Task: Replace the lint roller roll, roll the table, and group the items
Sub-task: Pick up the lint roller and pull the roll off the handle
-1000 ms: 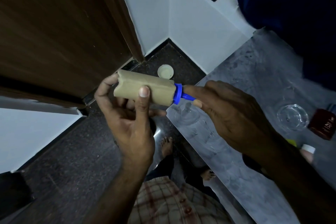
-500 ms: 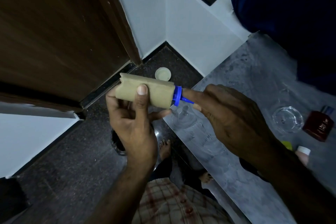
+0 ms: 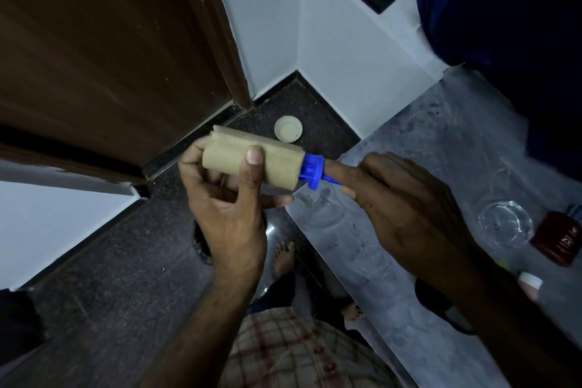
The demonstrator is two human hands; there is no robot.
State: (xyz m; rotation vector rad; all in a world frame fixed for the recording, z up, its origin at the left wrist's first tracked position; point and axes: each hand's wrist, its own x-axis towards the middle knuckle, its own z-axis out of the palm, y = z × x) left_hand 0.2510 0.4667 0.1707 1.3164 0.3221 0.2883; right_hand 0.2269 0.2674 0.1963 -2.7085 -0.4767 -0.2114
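Off the table (image 3: 425, 142) edge, left hand (image 3: 226, 217) grips the roll (image 3: 252, 161), thumb over top. Just right of that grip, right hand (image 3: 406, 214) seems to pinch the blue handle (image 3: 311, 172), mostly hidden.

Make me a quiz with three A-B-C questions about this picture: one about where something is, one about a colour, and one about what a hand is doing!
1. Where is the small round dish?
A. On the table
B. On the dark floor
C. In a hand

2. What colour is the lint roller handle poking out of the cardboard roll?
A. Blue
B. Red
C. Green

3. What is the left hand doing?
A. Lying flat on the table
B. Hanging empty
C. Gripping the cardboard roll

Answers:
1 B: the dish lies on the floor beyond the hands, off the table.
2 A: the plastic end is bright blue.
3 C: its thumb and fingers wrap round the roll.
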